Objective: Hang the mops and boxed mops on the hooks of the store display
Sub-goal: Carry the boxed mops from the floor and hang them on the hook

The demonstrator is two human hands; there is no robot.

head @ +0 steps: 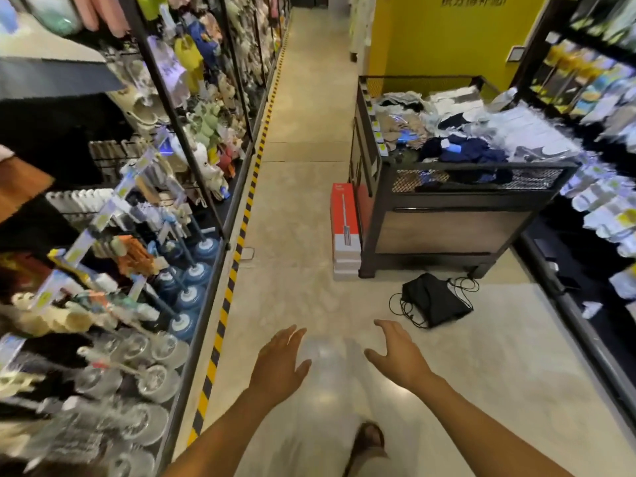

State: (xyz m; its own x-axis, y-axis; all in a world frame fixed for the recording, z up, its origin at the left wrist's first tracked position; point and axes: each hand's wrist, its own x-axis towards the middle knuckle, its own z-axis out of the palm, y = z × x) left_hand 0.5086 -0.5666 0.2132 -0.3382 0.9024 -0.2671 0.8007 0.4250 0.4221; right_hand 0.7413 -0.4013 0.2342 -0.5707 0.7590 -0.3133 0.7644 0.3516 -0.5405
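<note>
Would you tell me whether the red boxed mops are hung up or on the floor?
On the floor: the red boxed mops sit beside the black bin, on no hook.

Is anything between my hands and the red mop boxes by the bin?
Nothing visible: bare floor lies between the left hand, the right hand and the boxed mops. The black bag sits off to the right.

Pale object (325, 370) low centre motion-blurred, unidentifiable. Wall lettering (475, 0) cut by top edge. Boxed mops (345, 228) print unreadable.
</note>
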